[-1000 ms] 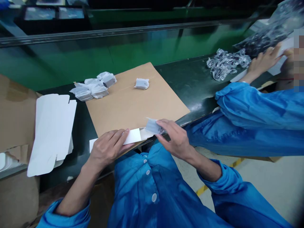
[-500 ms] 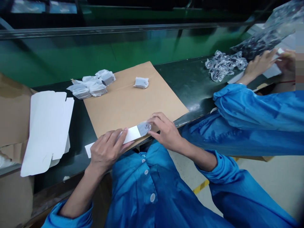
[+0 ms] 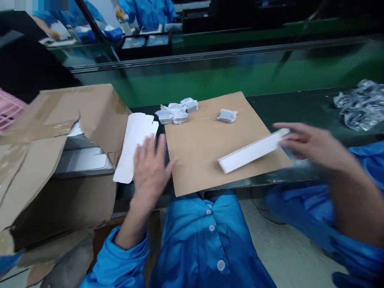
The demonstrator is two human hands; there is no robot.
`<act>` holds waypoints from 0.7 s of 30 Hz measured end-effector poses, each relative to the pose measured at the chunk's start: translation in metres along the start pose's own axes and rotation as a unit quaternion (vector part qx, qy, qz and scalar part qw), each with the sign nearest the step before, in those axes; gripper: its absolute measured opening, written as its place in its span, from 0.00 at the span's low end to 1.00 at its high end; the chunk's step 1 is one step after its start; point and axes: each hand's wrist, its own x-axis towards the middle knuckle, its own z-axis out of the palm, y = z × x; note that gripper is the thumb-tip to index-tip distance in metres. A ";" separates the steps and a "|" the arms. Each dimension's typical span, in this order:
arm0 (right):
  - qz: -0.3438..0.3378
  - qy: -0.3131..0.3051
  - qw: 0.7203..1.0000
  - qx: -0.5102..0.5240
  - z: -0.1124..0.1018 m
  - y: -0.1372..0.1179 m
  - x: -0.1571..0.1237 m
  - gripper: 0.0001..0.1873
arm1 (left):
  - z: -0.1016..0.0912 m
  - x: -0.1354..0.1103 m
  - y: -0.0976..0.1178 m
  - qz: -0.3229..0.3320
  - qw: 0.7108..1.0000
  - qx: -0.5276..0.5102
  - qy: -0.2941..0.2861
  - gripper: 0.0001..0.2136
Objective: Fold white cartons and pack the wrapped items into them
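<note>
My right hand (image 3: pixel 306 145) grips one end of a long white box (image 3: pixel 250 153), which lies slanted over the right part of a brown cardboard sheet (image 3: pixel 204 156). My left hand (image 3: pixel 151 170) hovers open, fingers spread, over the sheet's left edge, next to a stack of flat white carton blanks (image 3: pixel 135 142). A single small wrapped packet (image 3: pixel 227 115) lies on the sheet's far part. A cluster of several such packets (image 3: pixel 177 112) sits at its far left corner.
An open brown cardboard carton (image 3: pixel 57 132) stands at the left with white items inside. A green conveyor belt (image 3: pixel 240 76) runs behind the sheet. Clear plastic bags (image 3: pixel 360 106) lie at far right. A pink crate (image 3: pixel 10 112) is at the far left.
My view swung left. My right hand carried the closed white box to the right across the sheet. My left hand let go of it and moved left toward the carton blanks.
</note>
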 end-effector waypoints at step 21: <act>-0.258 -0.439 0.860 0.029 0.128 -0.081 -0.025 0.07 | -0.041 -0.027 0.011 -0.171 0.899 -0.402 -0.022 0.32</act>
